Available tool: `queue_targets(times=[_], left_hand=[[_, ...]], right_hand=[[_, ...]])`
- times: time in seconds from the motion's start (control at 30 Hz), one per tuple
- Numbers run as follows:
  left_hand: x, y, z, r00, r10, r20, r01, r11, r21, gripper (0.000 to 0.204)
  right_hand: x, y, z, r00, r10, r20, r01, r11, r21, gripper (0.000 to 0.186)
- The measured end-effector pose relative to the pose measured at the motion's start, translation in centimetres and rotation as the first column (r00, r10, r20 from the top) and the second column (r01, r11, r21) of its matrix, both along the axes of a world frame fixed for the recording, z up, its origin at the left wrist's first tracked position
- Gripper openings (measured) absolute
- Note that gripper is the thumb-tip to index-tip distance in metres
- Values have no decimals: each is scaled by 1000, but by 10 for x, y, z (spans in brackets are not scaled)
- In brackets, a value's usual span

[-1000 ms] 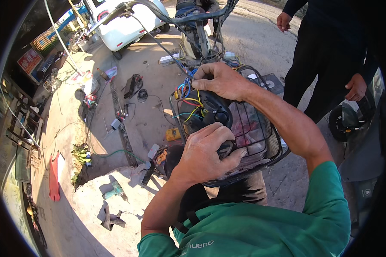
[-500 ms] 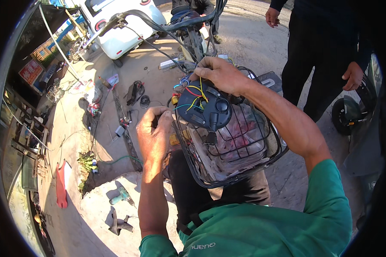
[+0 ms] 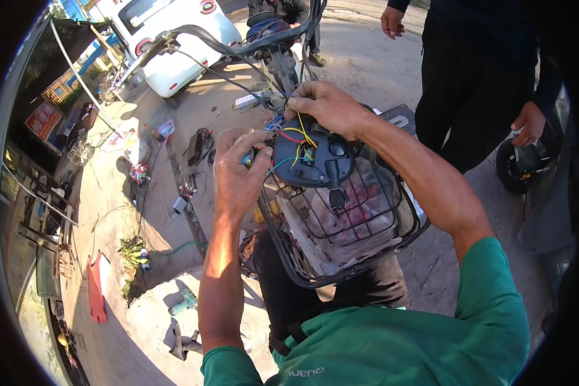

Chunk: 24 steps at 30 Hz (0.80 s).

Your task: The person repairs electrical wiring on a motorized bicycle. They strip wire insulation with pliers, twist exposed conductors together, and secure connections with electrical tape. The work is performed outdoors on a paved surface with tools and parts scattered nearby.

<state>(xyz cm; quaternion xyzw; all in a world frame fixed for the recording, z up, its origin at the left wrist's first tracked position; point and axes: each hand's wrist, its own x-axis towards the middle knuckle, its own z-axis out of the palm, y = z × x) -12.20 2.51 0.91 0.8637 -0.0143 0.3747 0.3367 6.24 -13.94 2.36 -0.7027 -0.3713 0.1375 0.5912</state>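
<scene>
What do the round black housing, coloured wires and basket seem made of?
Round black housing: probably moulded plastic, satin; soft sheen and rounded edges suggest it.
Coloured wires: likely plastic-insulated, given their solid colours; cores can't be made out.
Basket: looks like metal wire, dark-coated; thin crossing bars. Paint or plastic coating: unclear.

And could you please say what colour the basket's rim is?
The basket's rim is black; the head view shows it.

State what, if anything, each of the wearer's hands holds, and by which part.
The right hand pinches a yellow wire near its visible upper end; whether the left hand holds anything cannot be told.
</scene>
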Motion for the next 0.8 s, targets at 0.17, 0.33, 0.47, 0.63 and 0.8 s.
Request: queue_targets(times=[0.17, 0.33, 0.47, 0.63, 0.8], left_hand=[[7, 5, 2, 998, -58, 18, 54, 985, 166, 22], [12, 13, 5, 997, -71, 20, 62, 948, 311, 19], [16, 20, 9, 994, -106, 40, 81, 911, 404, 19], [18, 20, 13, 996, -87, 29, 73, 946, 315, 22], [8, 14, 10, 998, -62, -15, 63, 978, 197, 27]], right_hand=[[1, 1, 0, 999, -40, -17, 41, 999, 30, 31], [3, 1, 2, 988, -120, -97, 127, 989, 74, 31], [-2, -2, 7, 985, -162, -67, 164, 986, 40, 30], [2, -1, 5, 982, -188, -22, 188, 982, 18, 29], [4, 1, 2, 976, -217, 0, 216, 975, 59, 31]])
